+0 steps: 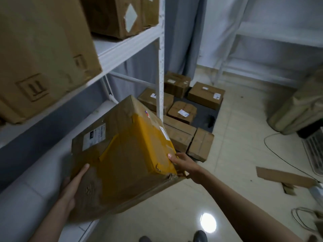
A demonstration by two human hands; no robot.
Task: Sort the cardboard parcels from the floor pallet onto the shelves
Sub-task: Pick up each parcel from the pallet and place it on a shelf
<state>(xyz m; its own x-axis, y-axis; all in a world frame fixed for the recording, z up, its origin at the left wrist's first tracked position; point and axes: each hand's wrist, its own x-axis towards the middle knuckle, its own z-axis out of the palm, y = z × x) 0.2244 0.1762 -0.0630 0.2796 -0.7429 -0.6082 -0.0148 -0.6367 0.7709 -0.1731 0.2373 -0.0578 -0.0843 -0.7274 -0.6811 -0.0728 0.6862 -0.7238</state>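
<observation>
Parcel (122, 154): tilted, yellow-taped, I see it held beside the shelf (122, 48).
Left hand (73, 187): fingers straight, pressed flat.
Right hand (181, 163): curled round the corner.

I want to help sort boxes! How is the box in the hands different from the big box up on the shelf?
The held box is tilted in the air, gripped by the left hand and right hand; the shelf box rests on the shelf. The held box has yellow tape and a white label; the shelf box shows printed arrows. Both are brown cardboard.
</observation>
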